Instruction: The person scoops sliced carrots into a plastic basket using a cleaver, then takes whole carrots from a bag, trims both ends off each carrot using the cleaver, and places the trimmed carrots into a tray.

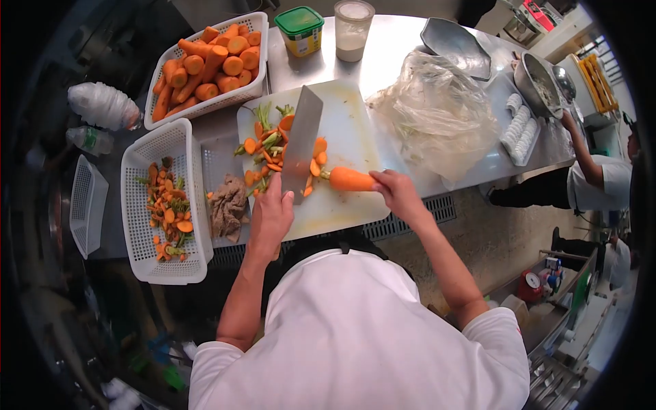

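Observation:
My left hand [272,215] is closed round the handle of a cleaver [303,137], its broad blade raised at a slant over the white cutting board [348,130]. A whole carrot [352,179] is in my right hand [401,193], gripped at its right end. The carrot's stem end points left, close to the blade. Cut carrot tops [263,147] and small orange slices lie heaped on the board, partly hidden behind the cleaver. Beside my left hand rests a crumpled brown cloth [229,207].
A white basket [156,113] of trimmed carrots stands back left; another basket [198,263] holds carrot scraps. A green-lidded tub [301,34], a clear container [352,34] and plastic bags [437,113] stand beyond the board. At right, another person [598,181] reaches towards a metal bowl [538,85].

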`<action>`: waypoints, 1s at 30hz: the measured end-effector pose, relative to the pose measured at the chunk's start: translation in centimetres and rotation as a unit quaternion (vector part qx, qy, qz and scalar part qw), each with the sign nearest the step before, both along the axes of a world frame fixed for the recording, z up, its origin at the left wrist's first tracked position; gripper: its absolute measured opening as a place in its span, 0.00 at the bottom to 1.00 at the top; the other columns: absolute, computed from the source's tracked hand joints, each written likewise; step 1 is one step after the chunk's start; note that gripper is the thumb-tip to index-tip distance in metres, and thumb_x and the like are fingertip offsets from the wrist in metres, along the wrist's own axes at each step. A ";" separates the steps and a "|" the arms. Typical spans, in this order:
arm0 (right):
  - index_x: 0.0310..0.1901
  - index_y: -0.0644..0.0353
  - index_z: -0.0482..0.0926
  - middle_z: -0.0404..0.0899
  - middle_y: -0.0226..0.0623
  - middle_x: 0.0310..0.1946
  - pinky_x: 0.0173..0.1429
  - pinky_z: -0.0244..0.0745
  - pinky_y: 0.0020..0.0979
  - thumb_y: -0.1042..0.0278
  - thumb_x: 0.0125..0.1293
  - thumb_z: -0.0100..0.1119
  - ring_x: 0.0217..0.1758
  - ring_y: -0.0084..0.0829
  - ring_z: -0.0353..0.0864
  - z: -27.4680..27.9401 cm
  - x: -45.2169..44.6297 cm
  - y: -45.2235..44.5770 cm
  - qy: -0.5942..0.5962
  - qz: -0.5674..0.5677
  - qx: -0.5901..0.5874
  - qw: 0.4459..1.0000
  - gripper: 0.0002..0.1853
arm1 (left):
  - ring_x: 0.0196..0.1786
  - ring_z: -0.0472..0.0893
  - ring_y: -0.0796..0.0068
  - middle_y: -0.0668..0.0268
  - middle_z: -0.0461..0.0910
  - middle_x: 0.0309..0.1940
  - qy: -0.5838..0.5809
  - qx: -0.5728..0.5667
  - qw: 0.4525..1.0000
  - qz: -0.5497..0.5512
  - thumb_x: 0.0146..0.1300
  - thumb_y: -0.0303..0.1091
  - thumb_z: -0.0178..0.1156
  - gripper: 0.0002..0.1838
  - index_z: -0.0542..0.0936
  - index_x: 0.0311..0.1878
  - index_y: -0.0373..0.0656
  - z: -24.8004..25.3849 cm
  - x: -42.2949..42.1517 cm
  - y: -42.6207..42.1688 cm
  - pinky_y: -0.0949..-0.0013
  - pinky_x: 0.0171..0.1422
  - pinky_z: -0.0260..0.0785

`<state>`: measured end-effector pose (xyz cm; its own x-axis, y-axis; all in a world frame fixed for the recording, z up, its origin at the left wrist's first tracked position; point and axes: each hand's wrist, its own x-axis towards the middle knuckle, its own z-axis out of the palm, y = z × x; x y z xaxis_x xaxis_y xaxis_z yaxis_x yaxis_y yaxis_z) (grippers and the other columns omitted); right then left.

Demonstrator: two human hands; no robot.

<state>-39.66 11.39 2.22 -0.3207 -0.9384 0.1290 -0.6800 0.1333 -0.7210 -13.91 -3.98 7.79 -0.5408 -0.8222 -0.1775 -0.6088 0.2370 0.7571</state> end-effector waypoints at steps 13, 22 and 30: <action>0.55 0.60 0.85 0.83 0.44 0.37 0.43 0.78 0.42 0.75 0.62 0.68 0.37 0.47 0.83 -1.7 1.7 1.3 0.000 -0.026 0.033 0.999 0.18 | 0.37 0.80 0.35 0.40 0.79 0.28 -0.081 -0.034 0.990 -0.109 0.69 0.25 0.56 0.17 0.68 0.58 0.36 1.7 -1.7 2.8 0.42 0.40 0.68; 0.55 0.60 0.85 0.84 0.42 0.38 0.45 0.79 0.41 0.78 0.61 0.68 0.39 0.44 0.84 -1.8 1.7 1.4 -0.002 -0.031 0.042 0.999 0.18 | 0.35 0.78 0.32 0.39 0.76 0.27 -0.106 -0.034 0.979 -0.171 0.68 0.22 0.53 0.16 0.63 0.56 0.33 0.5 -3.1 2.2 0.44 0.38 0.67; 0.56 0.56 0.84 0.84 0.39 0.43 0.53 0.75 0.41 0.73 0.51 0.73 0.47 0.43 0.80 -2.1 2.6 -0.8 0.123 0.014 0.025 0.992 0.26 | 0.41 0.81 0.35 0.39 0.80 0.32 -0.062 -0.038 0.991 -0.109 0.68 0.26 0.56 0.18 0.65 0.57 0.31 -4.7 -5.2 1.1 0.45 0.42 0.71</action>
